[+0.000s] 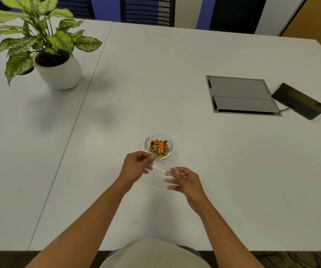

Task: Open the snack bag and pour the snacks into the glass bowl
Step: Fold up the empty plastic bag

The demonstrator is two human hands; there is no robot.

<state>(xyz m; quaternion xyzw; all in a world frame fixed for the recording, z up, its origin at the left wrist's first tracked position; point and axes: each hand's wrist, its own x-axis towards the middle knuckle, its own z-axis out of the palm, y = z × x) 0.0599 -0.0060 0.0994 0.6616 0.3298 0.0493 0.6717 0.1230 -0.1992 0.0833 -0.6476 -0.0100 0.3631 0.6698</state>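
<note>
Head view shows 2 bare forearms reaching over the white table [233, 171], the left hand [136, 167] and right hand [186, 180] each pinching an edge of the clear, empty-looking snack bag [158, 176] stretched between them just above the tabletop. Just beyond the hands sits the glass bowl [158, 146], filled with gold and orange wrapped snacks [159, 147]. Farther off stand a potted plant [45, 45] at left and a cable hatch [240, 95] at right.

We see a thin, clear, glossy plastic bag [160, 176], a clear glass bowl [148, 145] of shiny foil-wrapped snacks [159, 148], a matt, smooth pale surface [155, 84], a smooth white pot [61, 74] and a brushed-metal hatch [241, 94].
</note>
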